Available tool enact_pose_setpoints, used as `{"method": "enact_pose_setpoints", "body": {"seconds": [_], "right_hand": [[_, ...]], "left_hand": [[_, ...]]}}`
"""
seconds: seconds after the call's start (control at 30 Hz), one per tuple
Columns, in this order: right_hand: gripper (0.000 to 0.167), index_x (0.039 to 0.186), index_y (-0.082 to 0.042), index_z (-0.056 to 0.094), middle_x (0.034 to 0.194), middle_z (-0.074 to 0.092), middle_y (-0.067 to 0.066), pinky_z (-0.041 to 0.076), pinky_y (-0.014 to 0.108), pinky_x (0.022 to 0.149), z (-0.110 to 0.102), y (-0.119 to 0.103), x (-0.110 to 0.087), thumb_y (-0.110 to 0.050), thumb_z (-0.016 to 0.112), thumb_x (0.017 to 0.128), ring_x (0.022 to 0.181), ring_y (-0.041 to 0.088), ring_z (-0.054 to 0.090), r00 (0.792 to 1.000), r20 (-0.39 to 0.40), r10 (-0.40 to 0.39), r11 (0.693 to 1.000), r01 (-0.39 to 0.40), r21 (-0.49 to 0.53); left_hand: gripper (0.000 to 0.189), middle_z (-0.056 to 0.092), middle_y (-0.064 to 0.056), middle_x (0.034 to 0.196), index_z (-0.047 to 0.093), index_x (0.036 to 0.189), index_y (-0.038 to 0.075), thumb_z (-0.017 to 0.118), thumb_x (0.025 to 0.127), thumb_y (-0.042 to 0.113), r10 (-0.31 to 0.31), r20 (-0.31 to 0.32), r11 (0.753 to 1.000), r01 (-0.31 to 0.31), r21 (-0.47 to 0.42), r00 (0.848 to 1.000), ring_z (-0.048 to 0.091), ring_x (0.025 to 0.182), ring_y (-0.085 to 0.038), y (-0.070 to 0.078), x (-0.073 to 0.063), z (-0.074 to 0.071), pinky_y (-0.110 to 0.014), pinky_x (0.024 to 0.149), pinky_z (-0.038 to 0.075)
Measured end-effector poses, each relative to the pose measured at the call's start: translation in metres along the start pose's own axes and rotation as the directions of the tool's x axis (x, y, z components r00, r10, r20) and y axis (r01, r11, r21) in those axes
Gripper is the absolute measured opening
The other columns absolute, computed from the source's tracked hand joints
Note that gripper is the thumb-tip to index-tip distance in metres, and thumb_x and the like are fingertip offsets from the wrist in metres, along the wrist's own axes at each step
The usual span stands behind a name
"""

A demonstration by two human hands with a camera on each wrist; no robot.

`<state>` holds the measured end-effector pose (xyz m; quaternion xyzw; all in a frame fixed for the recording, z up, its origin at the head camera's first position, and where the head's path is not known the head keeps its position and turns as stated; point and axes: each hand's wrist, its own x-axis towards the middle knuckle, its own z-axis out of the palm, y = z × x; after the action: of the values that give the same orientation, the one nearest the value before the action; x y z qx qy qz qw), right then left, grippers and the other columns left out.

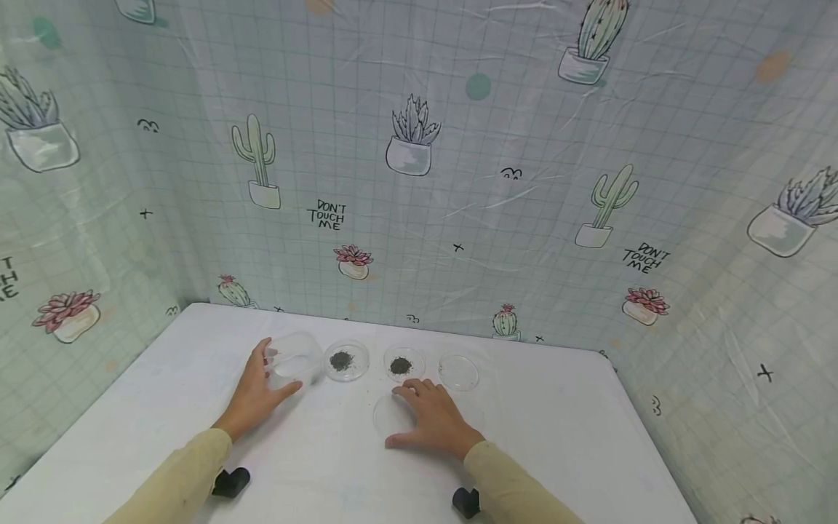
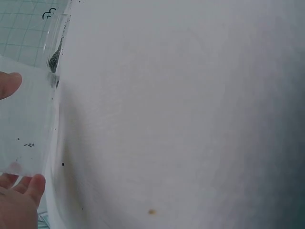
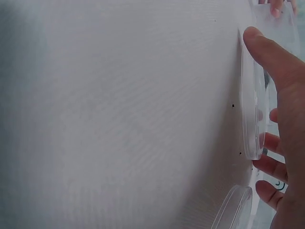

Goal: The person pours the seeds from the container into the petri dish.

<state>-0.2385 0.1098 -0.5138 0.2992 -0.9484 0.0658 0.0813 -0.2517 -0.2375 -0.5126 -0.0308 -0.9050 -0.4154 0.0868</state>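
Observation:
My left hand (image 1: 258,393) grips a clear plastic container (image 1: 297,353) between thumb and fingers at the table's far left. A few dark specks show on the container (image 2: 26,124) in the left wrist view. Just right of it sits a clear petri dish (image 1: 353,372) with a small pile of dark crumbly material (image 1: 341,361). My right hand (image 1: 435,422) spans a clear petri dish (image 1: 382,418), thumb at its near edge and fingers at its far edge. In the right wrist view this dish (image 3: 250,109) lies between thumb and fingers; its contact with some fingers is hidden.
Beyond my right hand stand a second dish holding a dark pile (image 1: 400,365) and another clear dish (image 1: 460,373). A further clear dish (image 3: 233,212) shows low in the right wrist view. The white table (image 1: 556,437) meets a patterned curtain (image 1: 419,218) at the back.

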Motion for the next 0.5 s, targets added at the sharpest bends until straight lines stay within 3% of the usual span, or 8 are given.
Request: {"method": "enact_pose_setpoints", "body": {"seconds": [0.5], "right_hand": [[0.079,0.131,-0.023,0.056,0.132,0.056,-0.001,0.047,0.038,0.093,-0.0019,-0.0025,-0.0013,-0.076,0.063,0.072,0.117,0.018,0.053,1.000,0.002,-0.010,1.000,0.010,-0.026]], "left_hand": [[0.108,0.028,-0.031,0.145,-0.004,0.153,0.005,0.074,0.084,0.036,-0.030,0.009,0.999,0.031,-0.018,0.999,0.039,0.128,-0.048,-0.0081,0.0002,0.0002,-0.062,0.105,0.039]]}}
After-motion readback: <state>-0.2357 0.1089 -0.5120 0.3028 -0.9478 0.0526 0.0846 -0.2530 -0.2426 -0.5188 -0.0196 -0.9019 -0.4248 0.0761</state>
